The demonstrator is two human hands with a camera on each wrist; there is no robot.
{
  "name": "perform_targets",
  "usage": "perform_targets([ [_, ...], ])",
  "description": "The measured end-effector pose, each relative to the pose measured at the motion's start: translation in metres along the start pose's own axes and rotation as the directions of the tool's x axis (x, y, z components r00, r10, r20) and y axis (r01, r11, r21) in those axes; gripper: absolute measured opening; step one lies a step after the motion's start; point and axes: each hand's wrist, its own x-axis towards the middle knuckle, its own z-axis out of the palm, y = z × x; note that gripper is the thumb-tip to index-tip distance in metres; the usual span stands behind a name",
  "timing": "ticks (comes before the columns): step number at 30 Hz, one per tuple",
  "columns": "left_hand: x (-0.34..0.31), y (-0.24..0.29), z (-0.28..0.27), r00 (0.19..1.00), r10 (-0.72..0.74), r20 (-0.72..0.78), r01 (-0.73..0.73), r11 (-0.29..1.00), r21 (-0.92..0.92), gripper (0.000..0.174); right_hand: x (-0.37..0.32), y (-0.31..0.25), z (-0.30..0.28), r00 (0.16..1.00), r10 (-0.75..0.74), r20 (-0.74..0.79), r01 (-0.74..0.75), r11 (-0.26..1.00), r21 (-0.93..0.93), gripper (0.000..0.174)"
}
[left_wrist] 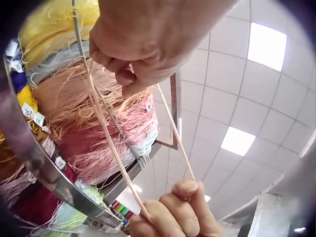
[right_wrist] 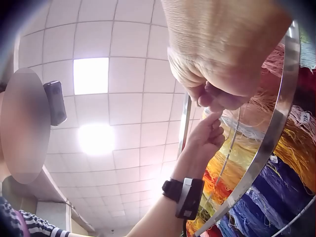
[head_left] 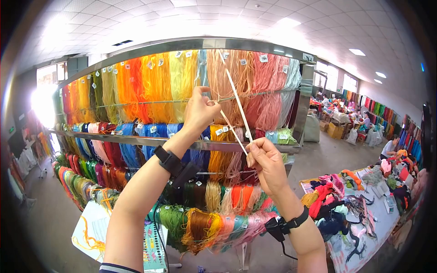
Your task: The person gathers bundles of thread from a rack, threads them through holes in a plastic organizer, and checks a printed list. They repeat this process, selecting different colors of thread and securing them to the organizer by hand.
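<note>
Currently a pale peach yarn strand runs taut on a slant from the peach skeins down to the right hand, which pinches its lower end. The left hand, higher and nearer the rack, pinches the same strand beside the skeins.

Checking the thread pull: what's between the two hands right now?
A pale peach strand runs from the left hand down to the right hand, both pinching it; head and left wrist views show it.
</note>
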Motion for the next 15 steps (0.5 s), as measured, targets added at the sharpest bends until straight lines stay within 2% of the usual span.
perform_targets([
  [1,-0.001,0.001,-0.002,1.0,0.0,-0.003,0.0,1.0,0.004,0.053,-0.001,0.001,0.0,1.0,-0.003,-0.012,0.003,1.0,-0.002,0.012],
  [3,0.001,0.003,-0.007,0.988,-0.004,-0.151,0.038,0.974,0.224,0.045,0.0,0.002,-0.001,1.0,0.002,-0.002,-0.002,1.0,-0.005,0.012],
  [4,0.005,0.003,-0.011,0.988,-0.003,-0.157,0.039,0.973,0.227,0.045,0.0,0.003,-0.001,1.0,0.009,0.002,-0.009,1.0,-0.011,0.012],
  [5,0.011,0.001,-0.016,0.995,-0.096,-0.005,0.094,0.963,0.251,0.042,-0.001,0.003,0.001,1.0,0.01,0.008,-0.01,1.0,-0.012,0.012],
  [6,0.015,-0.003,-0.02,0.97,-0.192,0.147,0.146,0.949,0.28,0.04,-0.001,0.004,0.002,1.0,0.01,0.009,-0.01,1.0,-0.001,0.012],
  [7,0.013,-0.008,-0.021,0.97,-0.195,0.143,0.149,0.948,0.28,0.04,-0.002,0.005,0.003,1.0,0.009,0.009,-0.009,1.0,0.011,0.012],
  [9,0.009,-0.016,-0.024,0.926,-0.138,0.35,0.193,0.973,-0.128,0.03,-0.003,0.007,0.004,1.0,0.019,0.005,-0.019,1.0,0.021,0.012],
  [10,0.001,0.002,-0.041,0.761,-0.256,0.596,0.529,0.777,-0.342,0.027,-0.003,0.008,0.004,1.0,0.03,0.001,-0.03,0.999,0.029,0.012],
  [11,-0.004,0.005,-0.043,0.76,-0.253,0.598,0.527,0.778,-0.341,0.027,-0.003,0.01,0.004,1.0,0.026,-0.002,-0.026,0.999,0.029,0.012],
  [12,-0.01,0.006,-0.043,0.783,-0.136,0.607,0.541,0.631,-0.557,0.026,-0.003,0.011,0.004,0.999,0.038,-0.005,-0.038,0.999,0.031,0.011],
  [13,-0.013,0.006,-0.042,0.811,-0.022,0.584,0.535,0.431,-0.726,0.026,-0.003,0.012,0.004,0.999,0.051,-0.008,-0.051,0.998,0.033,0.011],
  [14,-0.013,0.01,-0.036,0.905,0.022,0.425,0.366,0.472,-0.802,0.018,-0.003,0.014,0.004,0.999,0.049,-0.009,-0.048,0.998,0.033,0.011],
  [15,-0.011,0.012,-0.032,0.905,0.023,0.425,0.365,0.47,-0.803,0.018,-0.003,0.016,0.005,0.999,0.044,-0.013,-0.044,0.998,0.044,0.011],
])
